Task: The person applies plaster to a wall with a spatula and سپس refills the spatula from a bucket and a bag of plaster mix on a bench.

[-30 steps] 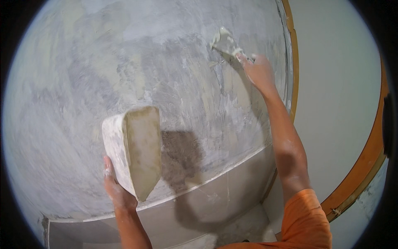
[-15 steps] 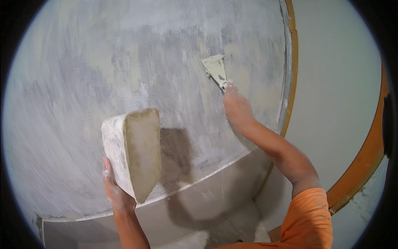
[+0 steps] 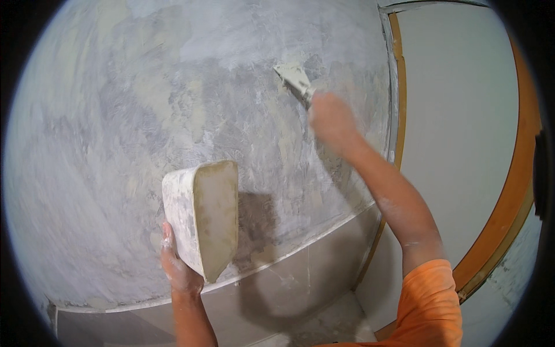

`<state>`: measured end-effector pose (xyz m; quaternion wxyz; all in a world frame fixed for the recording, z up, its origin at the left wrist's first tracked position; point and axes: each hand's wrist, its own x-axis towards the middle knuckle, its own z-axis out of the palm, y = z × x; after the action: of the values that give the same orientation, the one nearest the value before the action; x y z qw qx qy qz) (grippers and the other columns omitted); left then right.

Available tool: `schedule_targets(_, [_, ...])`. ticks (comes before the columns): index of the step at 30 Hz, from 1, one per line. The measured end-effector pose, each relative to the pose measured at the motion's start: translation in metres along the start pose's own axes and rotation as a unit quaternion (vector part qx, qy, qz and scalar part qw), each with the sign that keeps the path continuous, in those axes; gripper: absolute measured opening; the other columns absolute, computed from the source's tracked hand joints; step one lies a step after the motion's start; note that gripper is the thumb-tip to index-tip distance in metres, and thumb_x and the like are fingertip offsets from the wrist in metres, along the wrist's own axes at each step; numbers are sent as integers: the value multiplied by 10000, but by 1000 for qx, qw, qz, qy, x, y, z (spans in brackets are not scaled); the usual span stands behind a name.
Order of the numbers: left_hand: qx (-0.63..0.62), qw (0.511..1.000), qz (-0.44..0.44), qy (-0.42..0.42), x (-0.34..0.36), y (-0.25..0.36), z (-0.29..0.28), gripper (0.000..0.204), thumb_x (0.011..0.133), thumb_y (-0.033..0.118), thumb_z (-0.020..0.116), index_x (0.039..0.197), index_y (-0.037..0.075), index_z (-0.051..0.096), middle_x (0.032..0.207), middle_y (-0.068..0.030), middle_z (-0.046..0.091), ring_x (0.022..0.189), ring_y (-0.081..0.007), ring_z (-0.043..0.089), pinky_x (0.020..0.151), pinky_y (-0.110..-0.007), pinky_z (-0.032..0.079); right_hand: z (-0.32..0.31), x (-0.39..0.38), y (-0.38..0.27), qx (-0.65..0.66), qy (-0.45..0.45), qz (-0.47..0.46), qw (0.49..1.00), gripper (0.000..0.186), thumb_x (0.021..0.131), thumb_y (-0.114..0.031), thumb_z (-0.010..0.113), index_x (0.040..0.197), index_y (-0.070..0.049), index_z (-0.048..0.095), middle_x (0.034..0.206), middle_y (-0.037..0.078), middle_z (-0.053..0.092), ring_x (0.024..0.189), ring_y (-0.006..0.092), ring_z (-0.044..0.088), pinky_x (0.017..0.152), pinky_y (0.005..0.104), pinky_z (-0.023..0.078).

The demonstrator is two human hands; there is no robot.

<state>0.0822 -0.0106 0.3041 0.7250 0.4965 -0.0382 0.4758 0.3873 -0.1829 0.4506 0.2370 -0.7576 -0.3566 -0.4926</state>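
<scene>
My right hand (image 3: 332,121) is closed round the handle of a putty knife (image 3: 295,77), its wide blade against the upper part of the wall (image 3: 133,110). Pale filler coats the blade and the spot around its edge. Lower and to the left, my left hand (image 3: 184,269) grips a plaster-smeared, off-white tub (image 3: 215,220) from its left and underside. The tub is tilted, and what lies inside it is hard to make out. White residue marks my left fingers. Grey and cream streaks of filler cover the wall.
Along the wall's lower edge runs a pale trim strip (image 3: 324,232), with a smooth grey surface (image 3: 289,272) below it. To the right stand a wooden strip (image 3: 399,87), a plain pale panel (image 3: 457,115) and a curved orange-brown frame (image 3: 503,214).
The putty knife has moved up the wall a little, with less filler showing on its blade. The tub and my left hand have shifted slightly right in view.
</scene>
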Motion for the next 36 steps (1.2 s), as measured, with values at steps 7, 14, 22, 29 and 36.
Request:
schedule_targets(7, [-75, 990, 17, 115, -27, -13, -42, 555, 1100, 418, 400, 1469, 11, 479, 1387, -153, 573, 1197, -273, 611, 985, -421, 520, -18, -99, -3, 17, -207, 26, 978, 171, 875, -88, 609, 961, 52, 657, 999, 290, 671, 872, 462, 654, 776, 516, 535])
schedule_targets(14, [-137, 953, -43, 268, -58, -81, -97, 557, 1095, 445, 397, 1444, 24, 504, 1318, -158, 612, 1164, -288, 637, 969, -442, 552, -16, -193, -58, 505, -446, 324, 664, 170, 986, -157, 655, 1091, -31, 699, 820, 52, 661, 665, 93, 572, 572, 265, 477])
schedule_targets(22, [-130, 944, -137, 273, -59, -80, -109, 576, 1095, 496, 369, 1460, 68, 495, 1352, -136, 600, 1198, -284, 623, 1002, -460, 530, 85, -312, -158, 763, -528, 311, 205, 372, 1050, -376, 584, 1000, -14, 652, 753, 37, 621, 537, 89, 521, 457, 226, 399])
schedule_targets(29, [-201, 925, -20, 322, -66, -77, -116, 543, 1092, 475, 395, 1432, 66, 506, 1332, -133, 610, 1156, -315, 649, 967, -496, 554, 103, -346, -186, 705, -629, 275, 179, 448, 1044, -458, 567, 940, -27, 631, 721, 11, 583, 503, 71, 494, 410, 232, 346])
schedule_targets(36, [-190, 911, 108, 350, -82, -85, -163, 596, 1092, 504, 343, 1486, 69, 444, 1427, -138, 556, 1258, -342, 606, 1006, -527, 554, 141, -367, -155, 638, -709, 205, 219, 445, 1076, -409, 489, 943, -16, 649, 670, -1, 570, 456, 70, 432, 399, 249, 324])
